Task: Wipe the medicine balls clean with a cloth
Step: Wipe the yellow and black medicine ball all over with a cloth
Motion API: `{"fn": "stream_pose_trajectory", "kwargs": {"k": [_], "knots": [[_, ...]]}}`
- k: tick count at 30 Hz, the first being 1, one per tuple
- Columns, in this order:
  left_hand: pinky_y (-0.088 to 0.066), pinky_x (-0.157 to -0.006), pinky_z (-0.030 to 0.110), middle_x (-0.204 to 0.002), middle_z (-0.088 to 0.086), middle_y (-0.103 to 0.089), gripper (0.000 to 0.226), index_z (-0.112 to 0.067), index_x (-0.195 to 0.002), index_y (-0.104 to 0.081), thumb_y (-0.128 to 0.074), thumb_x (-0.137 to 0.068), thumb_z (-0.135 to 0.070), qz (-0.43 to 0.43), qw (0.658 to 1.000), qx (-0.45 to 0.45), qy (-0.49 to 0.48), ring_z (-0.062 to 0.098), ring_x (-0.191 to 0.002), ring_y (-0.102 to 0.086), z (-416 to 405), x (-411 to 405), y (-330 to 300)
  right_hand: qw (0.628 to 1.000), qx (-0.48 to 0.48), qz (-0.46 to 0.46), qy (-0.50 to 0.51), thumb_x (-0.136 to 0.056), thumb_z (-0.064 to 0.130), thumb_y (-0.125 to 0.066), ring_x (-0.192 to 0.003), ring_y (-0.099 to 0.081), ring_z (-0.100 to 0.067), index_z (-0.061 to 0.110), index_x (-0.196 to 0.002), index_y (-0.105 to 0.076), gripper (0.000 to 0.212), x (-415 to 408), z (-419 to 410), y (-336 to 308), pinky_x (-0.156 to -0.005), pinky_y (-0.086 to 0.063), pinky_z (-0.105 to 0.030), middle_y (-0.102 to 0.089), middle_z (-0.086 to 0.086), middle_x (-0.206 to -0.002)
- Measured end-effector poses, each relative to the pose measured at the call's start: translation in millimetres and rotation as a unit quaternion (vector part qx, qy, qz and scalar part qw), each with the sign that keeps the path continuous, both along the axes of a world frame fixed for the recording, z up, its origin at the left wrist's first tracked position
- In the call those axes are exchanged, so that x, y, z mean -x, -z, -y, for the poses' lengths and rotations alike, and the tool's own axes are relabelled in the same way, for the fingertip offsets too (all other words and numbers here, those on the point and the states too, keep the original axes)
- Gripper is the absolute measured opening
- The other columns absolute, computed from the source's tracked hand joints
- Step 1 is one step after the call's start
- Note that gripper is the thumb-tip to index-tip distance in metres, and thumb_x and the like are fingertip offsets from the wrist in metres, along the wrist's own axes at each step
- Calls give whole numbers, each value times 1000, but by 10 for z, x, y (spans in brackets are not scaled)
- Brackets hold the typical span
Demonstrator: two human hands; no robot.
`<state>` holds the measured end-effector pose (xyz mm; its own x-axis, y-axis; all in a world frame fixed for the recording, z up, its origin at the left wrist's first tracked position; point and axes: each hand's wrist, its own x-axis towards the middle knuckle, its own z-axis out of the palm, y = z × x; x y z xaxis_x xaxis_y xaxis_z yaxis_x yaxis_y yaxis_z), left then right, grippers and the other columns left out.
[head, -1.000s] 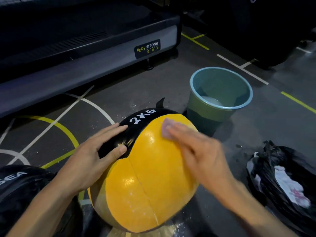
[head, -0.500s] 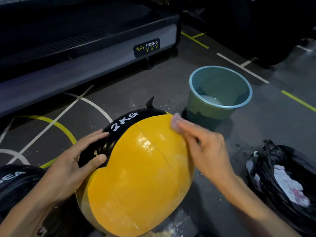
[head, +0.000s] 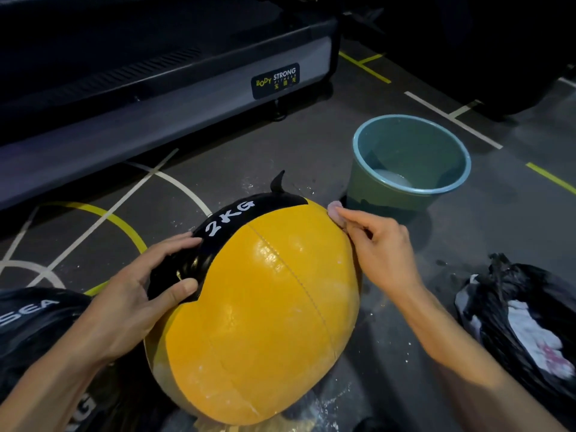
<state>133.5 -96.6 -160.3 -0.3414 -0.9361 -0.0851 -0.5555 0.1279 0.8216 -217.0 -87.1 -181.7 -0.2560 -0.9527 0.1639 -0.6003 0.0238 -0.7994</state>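
My right hand [head: 378, 247] pinches a small pale cloth [head: 336, 212] in curled fingertips, pressed to the far right edge of the yellow medicine ball [head: 265, 322]. My left hand [head: 140, 294] lies spread on the ball's black 2KG band, fingers straight, thumb pressing, steadying it. The unwiped yellow face sits nearer me and left of the cloth, so I judge the next stroke comes back toward me. Beyond the cloth stands a blue bucket [head: 367, 182] holding a little cloudy water; a black bag [head: 498, 313] at right holds white rags.
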Motion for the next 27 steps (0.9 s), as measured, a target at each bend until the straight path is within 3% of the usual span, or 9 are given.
{"fn": "stream_pose_trajectory", "kwargs": {"k": [4,9,12,14,16,20,22,24,27], "knots": [[-44,-93,21,-146,-37,-45,57,-62,-132,-52,-69,-86,-33,1,1000,-6,-1,-21,-132,-38,21,-31,31,991,93,-11,-100,-98,-5,-60,-136,-52,-3,18,-134,-66,44,-403,-372,-128,-115,-42,-33,-60,3,-142],[-39,-101,22,-148,-35,-44,56,-58,-134,-53,-69,-87,-32,-7,1000,-6,6,-16,-137,-37,5,-49,58,942,175,-98,-271,-100,4,-52,-143,-46,-13,13,-137,-63,39,-660,-712,-238,-118,-40,-37,-55,-2,-149],[-37,-106,25,-148,-35,-44,56,-58,-134,-53,-69,-87,-33,-7,1000,-9,5,-15,-139,-35,21,-62,70,970,144,-3,-193,-99,1,-59,-132,-57,-10,17,-130,-68,36,-406,-495,-157,-112,-47,-37,-64,3,-139],[-37,-110,30,-149,-36,-43,56,-59,-135,-52,-68,-87,-35,1,1000,-10,3,-16,-138,-35,44,-65,76,996,64,53,-38,-99,18,-65,-119,-64,-1,33,-124,-71,30,-127,-278,-57,-103,-54,-37,-70,15,-126],[-42,-111,38,-148,-38,-42,55,-59,-137,-50,-66,-88,-38,7,1000,-12,2,-16,-136,-37,71,-20,71,996,7,85,21,-100,29,-65,-116,-65,2,38,-124,-71,27,33,-243,45,-100,-56,-38,-71,19,-121],[-48,-107,49,-144,-37,-45,54,-59,-140,-46,-63,-90,-47,22,1000,-9,10,0,-134,-47,153,64,59,992,78,94,-36,-101,11,-62,-131,-58,-8,19,-129,-69,30,-232,-572,10,-112,-47,-38,-67,7,-134],[-51,-104,49,-138,-40,-47,50,-60,-140,-45,-61,-93,-60,29,999,-9,15,2,-130,-51,198,71,66,982,145,5,-118,-98,-8,-57,-136,-55,-19,4,-130,-66,34,-404,-804,42,-115,-43,-36,-61,-9,-141],[-51,-102,46,-137,-42,-46,58,-60,-140,-45,-61,-86,-69,28,999,-5,19,-2,-129,-49,219,55,74,963,182,-70,-184,-94,-7,-58,-135,-56,-24,-5,-127,-65,34,-360,-865,135,-114,-44,-37,-60,-17,-140],[-47,-99,33,-136,-44,-45,49,-62,-139,-45,-61,-93,-60,22,1000,8,19,-15,-125,-45,220,113,96,990,102,16,-98,-100,1,-62,-121,-65,-6,12,-133,-65,35,-128,-660,79,-106,-50,-27,-65,8,-135]]}}
